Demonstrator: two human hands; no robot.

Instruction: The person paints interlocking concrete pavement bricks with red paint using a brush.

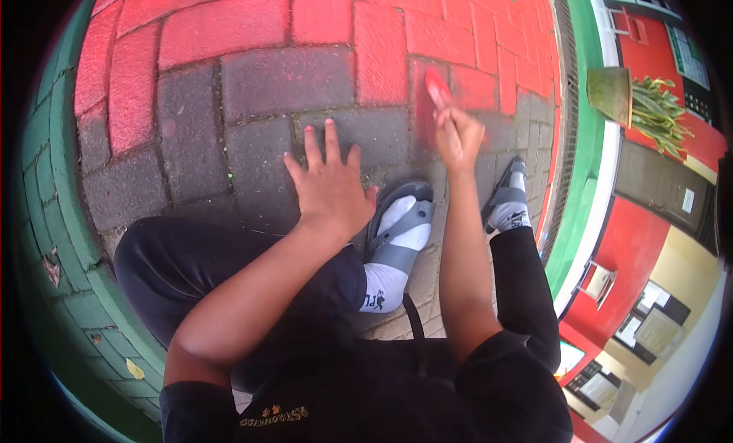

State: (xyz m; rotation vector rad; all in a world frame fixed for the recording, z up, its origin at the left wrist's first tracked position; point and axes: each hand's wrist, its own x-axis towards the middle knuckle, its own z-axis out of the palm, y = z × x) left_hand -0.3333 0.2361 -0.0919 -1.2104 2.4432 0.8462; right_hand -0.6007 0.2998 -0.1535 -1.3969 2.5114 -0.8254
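My right hand (461, 141) is wrapped round the pale handle of a paintbrush (437, 88), whose head is covered in red paint. The brush head lies over a dark paving block (424, 122) with a patchy, thin red coat. Blur softens the brush and the fingers round it. With fingers spread, my left hand (330, 187) reaches over the bare grey blocks (263, 149) and holds nothing. Spots of red show on its fingertips. Farther out, the paving blocks (324, 19) carry a bright red coat.
My sandalled feet (401, 233) rest on the paving just behind my hands. A green-painted kerb (69, 183) runs along the left. To the right are a drain grate (566, 84), a green ledge (588, 168), a potted plant (611, 96) and a red wall (630, 244).
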